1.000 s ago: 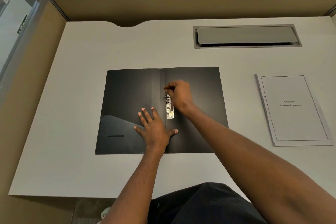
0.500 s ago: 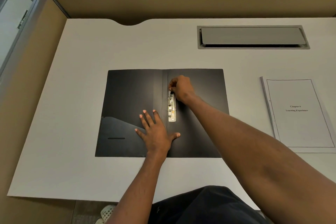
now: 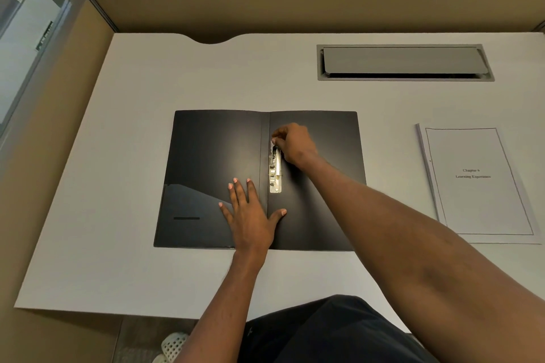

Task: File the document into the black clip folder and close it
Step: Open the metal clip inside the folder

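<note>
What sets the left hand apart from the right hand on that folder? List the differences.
The left hand lies flat with its fingers spread across the spine near the front edge; the right hand is curled, pinching the top end of the metal clip. The left hand presses down without gripping anything; the right hand grips. The left hand sits nearer the person, the right hand farther. Both touch the open black folder.

Open black clip folder (image 3: 212, 156) under flat left hand (image 3: 250, 215), right hand (image 3: 295, 141) pinching metal clip (image 3: 275, 174).

bare table (image 3: 147, 141) left of folder (image 3: 212, 156), document (image 3: 477, 186) right
</note>
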